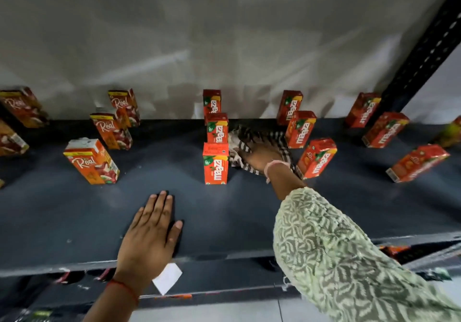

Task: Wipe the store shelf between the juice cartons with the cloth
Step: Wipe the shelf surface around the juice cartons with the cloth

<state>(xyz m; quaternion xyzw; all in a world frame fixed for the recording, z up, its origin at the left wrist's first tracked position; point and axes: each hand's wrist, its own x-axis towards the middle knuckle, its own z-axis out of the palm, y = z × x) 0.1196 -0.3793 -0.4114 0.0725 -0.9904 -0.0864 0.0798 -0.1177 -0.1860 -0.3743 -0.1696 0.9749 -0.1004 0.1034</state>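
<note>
The light is dim and soft, seemingly from above and behind the camera. Pale streaks of glare cross the grey back wall (224, 47). Soft shadows pool beside the cartons (215, 163) on the dark shelf (74, 209). Wide-angle bending tilts the edge cartons outward, and the right-hand ones are smeared by blur.

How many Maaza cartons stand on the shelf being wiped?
9, in three front-to-back columns. Beside the cloth on its left. On its right. Far right. A blurred item at the right edge may be another.
</note>
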